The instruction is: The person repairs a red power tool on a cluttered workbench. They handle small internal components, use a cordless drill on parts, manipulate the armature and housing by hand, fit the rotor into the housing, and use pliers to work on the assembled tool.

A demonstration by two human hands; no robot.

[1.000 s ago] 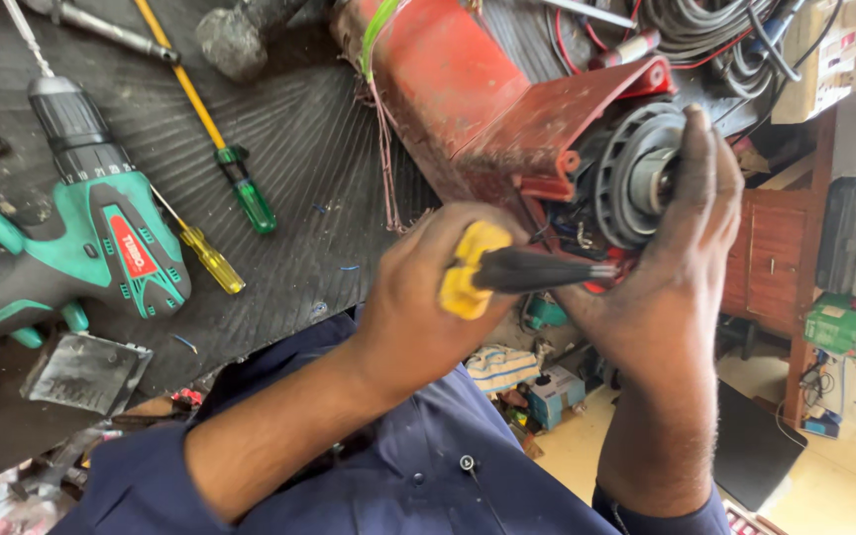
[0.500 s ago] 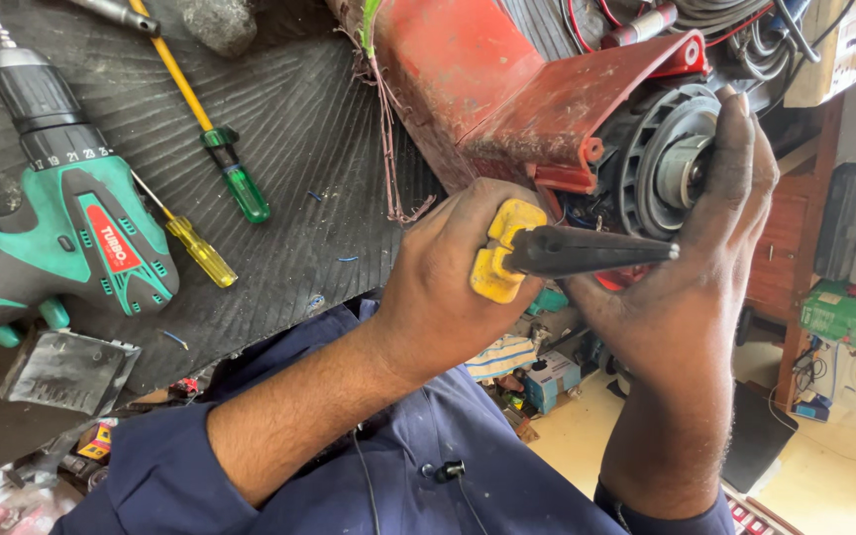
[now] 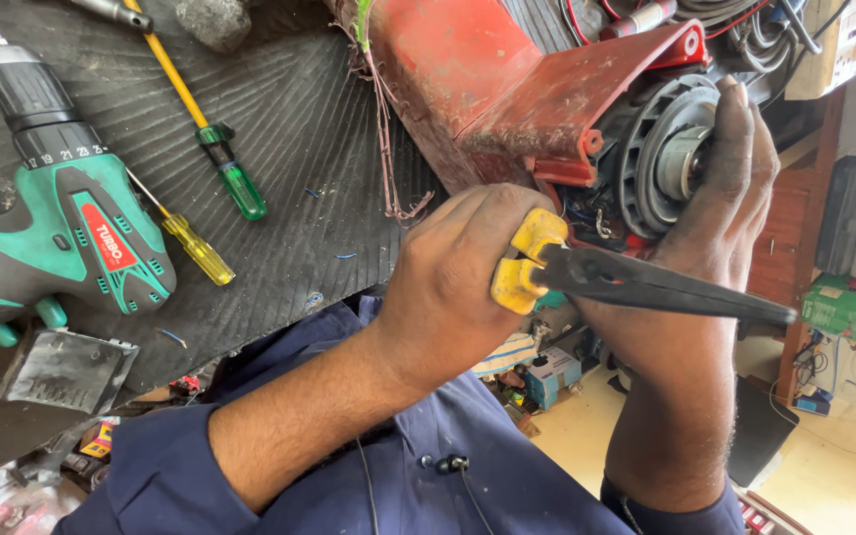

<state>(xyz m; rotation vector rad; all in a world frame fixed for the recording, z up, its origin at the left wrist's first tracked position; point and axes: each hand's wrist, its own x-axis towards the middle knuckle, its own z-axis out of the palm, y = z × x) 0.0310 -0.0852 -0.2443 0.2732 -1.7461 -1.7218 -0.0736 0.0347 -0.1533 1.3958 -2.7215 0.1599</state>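
Left hand [image 3: 458, 287]: fingers curled tight around the yellow grips of the long-nose pliers [image 3: 636, 282].
Pliers: long dark nose lies flat, crossing in front of the right hand, just below the red machine [image 3: 507, 89].
Right hand [image 3: 720, 198]: fingers stretched long and flat against the round grey fan wheel [image 3: 661, 149] at the end of the red machine. It is not gripping any tool.
Red machine: sits at the edge of the black rubber mat [image 3: 329, 168], tipped on its side.
Green drill [image 3: 61, 228]: far from the red machine, on the mat.
Green screwdriver [image 3: 215, 139]: between the drill and the red machine.
Yellow screwdriver [image 3: 190, 243]: just beside the drill.
Grey plate [image 3: 66, 369]: below the drill.
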